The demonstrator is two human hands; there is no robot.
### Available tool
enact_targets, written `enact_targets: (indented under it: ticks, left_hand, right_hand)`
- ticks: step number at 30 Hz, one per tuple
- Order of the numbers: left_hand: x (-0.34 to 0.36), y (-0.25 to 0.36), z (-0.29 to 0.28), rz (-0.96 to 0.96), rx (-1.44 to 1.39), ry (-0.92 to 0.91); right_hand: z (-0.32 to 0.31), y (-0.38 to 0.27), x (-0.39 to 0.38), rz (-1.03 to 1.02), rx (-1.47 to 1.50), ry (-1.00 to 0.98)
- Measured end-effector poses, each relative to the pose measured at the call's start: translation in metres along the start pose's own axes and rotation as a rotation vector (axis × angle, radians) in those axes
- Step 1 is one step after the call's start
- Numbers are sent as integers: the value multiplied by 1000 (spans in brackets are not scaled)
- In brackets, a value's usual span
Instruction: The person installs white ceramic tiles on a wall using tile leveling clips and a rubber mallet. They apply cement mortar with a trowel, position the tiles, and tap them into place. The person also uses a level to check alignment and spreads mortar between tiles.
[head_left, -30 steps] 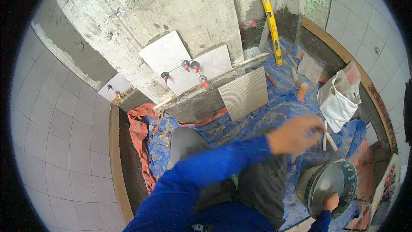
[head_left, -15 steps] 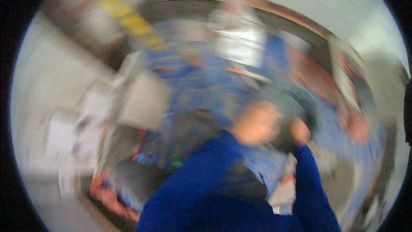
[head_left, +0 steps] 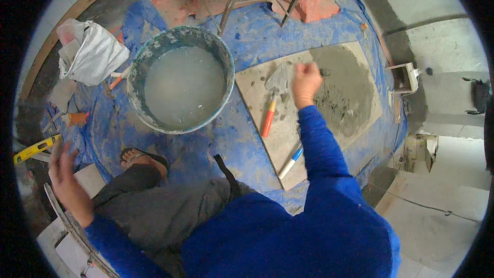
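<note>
My right hand (head_left: pixel 307 85) is above a large board (head_left: pixel 272 146), its fingers curled closed; what they hold, if anything, is hidden. Just left of it lies a pointed trowel (head_left: pixel 278 78) with a red and yellow handle, its blade smeared grey. Wet grey mortar (head_left: pixel 347 90) covers the board's right part. A blue and white handle (head_left: pixel 291 161) lies by my right forearm, its other end hidden. My left hand (head_left: pixel 69 183) is out at the left, fingers spread and slightly blurred, nothing in it. Close to it lies a yellow spirit level (head_left: pixel 37 149).
A big round tub (head_left: pixel 230 72) with cloudy grey water stands left of the board. Beside it are a white sack (head_left: pixel 98 54) and a hammer (head_left: pixel 118 80). A blue tarp (head_left: pixel 190 157) covers the floor. A metal frame (head_left: pixel 226 13) stands at the far side.
My view has swung round and is now sharp. My hands, earlier close together at a dark round thing, are far apart: the left at the far left, the right over the board.
</note>
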State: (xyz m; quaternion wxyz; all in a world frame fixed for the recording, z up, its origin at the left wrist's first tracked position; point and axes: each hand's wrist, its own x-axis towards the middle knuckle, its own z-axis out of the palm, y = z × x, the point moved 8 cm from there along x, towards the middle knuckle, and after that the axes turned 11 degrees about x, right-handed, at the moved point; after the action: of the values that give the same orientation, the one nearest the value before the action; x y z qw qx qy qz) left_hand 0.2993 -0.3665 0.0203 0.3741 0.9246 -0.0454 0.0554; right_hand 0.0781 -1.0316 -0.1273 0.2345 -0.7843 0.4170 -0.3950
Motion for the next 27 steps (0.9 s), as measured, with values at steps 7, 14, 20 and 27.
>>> enact_targets:
  ticks: [7, 14, 20, 27]
  left_hand:
    - [-118, -139, -188, -278, -220, 472]
    - [-220, -213, -268, -394, 62, 522]
    - [-291, -204, -228, -460, -9, 577]
    - [-265, -144, -224, -385, -72, 493]
  right_hand:
    - [-64, 172, -154, 268, -486, -184]
    - [-25, 243, -240, 476, -981, -620]
    - [-3, 203, -164, 201, -588, -423]
    - [84, 54, -58, -164, -167, -305]
